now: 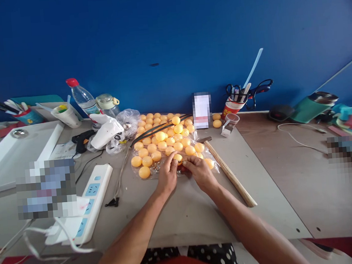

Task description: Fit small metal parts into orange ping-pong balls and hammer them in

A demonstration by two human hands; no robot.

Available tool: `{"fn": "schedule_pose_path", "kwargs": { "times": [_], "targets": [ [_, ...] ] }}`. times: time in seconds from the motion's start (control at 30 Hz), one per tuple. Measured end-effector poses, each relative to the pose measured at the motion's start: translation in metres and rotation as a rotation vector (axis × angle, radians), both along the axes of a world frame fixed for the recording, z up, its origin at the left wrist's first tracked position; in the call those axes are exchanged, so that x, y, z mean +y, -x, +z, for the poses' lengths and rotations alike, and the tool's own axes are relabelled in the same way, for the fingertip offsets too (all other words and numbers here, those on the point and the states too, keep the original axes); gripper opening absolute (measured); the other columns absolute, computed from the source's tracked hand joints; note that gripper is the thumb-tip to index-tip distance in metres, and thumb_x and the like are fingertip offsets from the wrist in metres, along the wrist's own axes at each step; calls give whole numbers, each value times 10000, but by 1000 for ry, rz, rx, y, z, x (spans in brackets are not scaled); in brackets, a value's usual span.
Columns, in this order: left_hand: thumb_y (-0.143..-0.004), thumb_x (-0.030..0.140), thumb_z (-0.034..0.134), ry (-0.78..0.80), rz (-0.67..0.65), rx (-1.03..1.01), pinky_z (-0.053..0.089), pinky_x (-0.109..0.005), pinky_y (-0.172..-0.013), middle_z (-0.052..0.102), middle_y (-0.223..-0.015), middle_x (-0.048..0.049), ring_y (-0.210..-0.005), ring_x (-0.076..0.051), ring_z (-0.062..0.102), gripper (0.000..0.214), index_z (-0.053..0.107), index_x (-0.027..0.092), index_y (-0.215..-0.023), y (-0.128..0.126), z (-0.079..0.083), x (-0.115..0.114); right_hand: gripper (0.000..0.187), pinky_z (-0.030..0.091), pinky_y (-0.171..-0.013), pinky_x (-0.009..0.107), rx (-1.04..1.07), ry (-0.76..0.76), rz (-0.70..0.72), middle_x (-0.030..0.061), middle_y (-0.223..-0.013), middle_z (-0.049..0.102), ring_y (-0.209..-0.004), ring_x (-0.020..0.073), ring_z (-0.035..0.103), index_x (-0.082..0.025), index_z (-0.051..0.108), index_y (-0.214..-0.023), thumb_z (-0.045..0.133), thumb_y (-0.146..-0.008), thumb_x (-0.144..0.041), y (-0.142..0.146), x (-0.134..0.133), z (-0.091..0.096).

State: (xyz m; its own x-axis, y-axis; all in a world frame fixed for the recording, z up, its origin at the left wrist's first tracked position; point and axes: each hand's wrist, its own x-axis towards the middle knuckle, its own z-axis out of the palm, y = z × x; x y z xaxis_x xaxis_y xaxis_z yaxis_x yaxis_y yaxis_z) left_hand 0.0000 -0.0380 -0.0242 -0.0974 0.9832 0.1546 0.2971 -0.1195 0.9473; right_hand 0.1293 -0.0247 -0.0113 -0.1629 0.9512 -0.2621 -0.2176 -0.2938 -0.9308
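My left hand (168, 174) is closed on an orange ping-pong ball (177, 158), with thumb and fingers around its left side. A small dark spot shows on that ball. At its right side, my right hand (199, 170) has its fingers pinched together; whatever they hold is too small or hidden to make out. Beneath and beyond both hands lies a clear plastic bag (134, 174) with many more orange balls (151, 148) on it. Small gold-coloured bits (156, 166) lie by my left hand. Something dark red (183, 169) shows under my fingers.
A hammer (231, 175) lies right of the bag. Dark straps (151, 130) cross the balls. A power strip (92, 199), glue gun (82, 141), crumpled white cup (106, 133) and bottle (83, 100) are leftward. A phone (201, 110) and red cup of tools (234, 106) stand behind.
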Motion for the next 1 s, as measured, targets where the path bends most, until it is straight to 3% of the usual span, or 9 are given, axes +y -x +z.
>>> {"fn": "schedule_pose_path", "kwargs": {
  "times": [0.6,1.0],
  "targets": [
    [-953,372,412,-36,7,42,462,-379,-999,655,-1239,-116,-1152,-229,599,380,592,164,-1215,-1,-4,-1,203,389,-550,246,16,-7,10,-20,-565,578,-541,103,483,-166,600,-629,700,-626,-342,1,1,4],
    [-947,406,426,-22,12,21,449,-391,-1014,648,-1250,-117,-1154,-238,598,392,591,170,-1214,-3,-4,-2,251,431,-543,261,-24,13,-67,-23,-560,596,-537,120,530,-179,579,-663,745,-601,-357,3,2,2]
  ]
}}
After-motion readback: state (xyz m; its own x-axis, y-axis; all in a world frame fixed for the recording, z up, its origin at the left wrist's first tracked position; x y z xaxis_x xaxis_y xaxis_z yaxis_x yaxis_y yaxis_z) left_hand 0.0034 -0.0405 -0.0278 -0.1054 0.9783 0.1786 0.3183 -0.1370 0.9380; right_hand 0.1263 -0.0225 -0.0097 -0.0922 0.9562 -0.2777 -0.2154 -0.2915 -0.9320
